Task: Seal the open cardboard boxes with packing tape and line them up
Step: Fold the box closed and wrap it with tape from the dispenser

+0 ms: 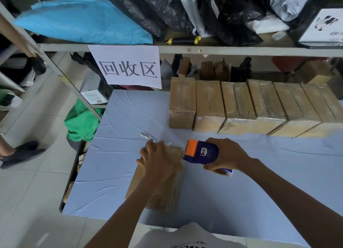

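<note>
Left hand (157,157) is pressed flat on the far end of the cardboard box (157,188) lying on the blue table (115,155). Right hand (225,155) grips the tape dispenser (201,152) just beside that end, probably touching it. Six taped boxes (250,108) line the back.

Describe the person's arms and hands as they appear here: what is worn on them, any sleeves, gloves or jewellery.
Both hands are bare: no gloves on the left hand or the right hand. No rings, watch or bracelets show on either wrist. Both forearms are uncovered up to the frame's bottom edge, so no sleeves appear. At the bottom edge, a white garment with dark print covers the torso.
</note>
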`<state>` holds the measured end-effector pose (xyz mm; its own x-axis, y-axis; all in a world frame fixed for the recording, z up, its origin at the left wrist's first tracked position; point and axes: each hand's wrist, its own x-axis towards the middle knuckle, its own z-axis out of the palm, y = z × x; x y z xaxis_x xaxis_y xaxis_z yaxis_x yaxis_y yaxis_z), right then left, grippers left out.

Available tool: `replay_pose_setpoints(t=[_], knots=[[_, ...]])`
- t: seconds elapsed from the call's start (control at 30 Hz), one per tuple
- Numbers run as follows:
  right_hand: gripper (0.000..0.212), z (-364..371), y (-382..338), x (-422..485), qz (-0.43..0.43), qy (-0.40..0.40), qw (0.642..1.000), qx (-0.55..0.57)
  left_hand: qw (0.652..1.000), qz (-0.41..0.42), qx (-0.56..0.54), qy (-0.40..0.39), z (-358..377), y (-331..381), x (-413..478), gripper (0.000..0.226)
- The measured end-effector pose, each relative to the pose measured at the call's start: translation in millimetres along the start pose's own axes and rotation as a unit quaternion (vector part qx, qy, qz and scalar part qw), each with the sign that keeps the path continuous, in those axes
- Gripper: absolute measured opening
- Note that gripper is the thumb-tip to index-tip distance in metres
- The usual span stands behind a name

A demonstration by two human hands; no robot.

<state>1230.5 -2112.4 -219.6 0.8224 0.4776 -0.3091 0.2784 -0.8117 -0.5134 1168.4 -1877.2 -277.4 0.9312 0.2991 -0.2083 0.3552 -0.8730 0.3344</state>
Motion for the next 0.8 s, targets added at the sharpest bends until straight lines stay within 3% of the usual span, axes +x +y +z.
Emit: replay_pose_setpoints(t=[0.1,0.23,0.33,0.43,0.53,0.67,0.8], knots=[[0.067,-13.7,-6.6,-2.0,-0.008,0.027,1.0,0.001,0.997,0.025,-0.068,0.003,-9.0,1.0,0.5,0.102],[0.065,-26.9,-23.9,7.8,-0.005,0.023,0.999,-0.049,0.974,0.011,-0.194,-0.113,-24.9,2.6,6.0,0.098],[0.062,-23.0,-43.6,21.7,0.001,0.033,0.998,-0.048,0.959,0.072,-0.227,-0.153,-50.1,2.9,15.3,0.069],[0.061,-19.2,-69.1,37.0,-0.004,0.04,0.998,-0.047,0.962,0.05,-0.247,-0.104,-66.6,-11.3,14.2,0.054],[0.064,-20.0,-92.4,49.6,0.005,0.028,0.998,-0.064,0.969,0.041,-0.241,-0.019,-66.2,-18.5,4.1,0.079],[0.067,-21.1,-106.6,55.5,0.021,0.018,0.996,-0.088,0.993,0.057,-0.1,0.003,-42.6,-7.0,-1.6,0.09],[0.069,-19.4,-109.5,53.7,0.027,0.028,0.995,-0.095,0.996,0.047,-0.057,0.055,-30.5,-2.9,0.5,0.09]])
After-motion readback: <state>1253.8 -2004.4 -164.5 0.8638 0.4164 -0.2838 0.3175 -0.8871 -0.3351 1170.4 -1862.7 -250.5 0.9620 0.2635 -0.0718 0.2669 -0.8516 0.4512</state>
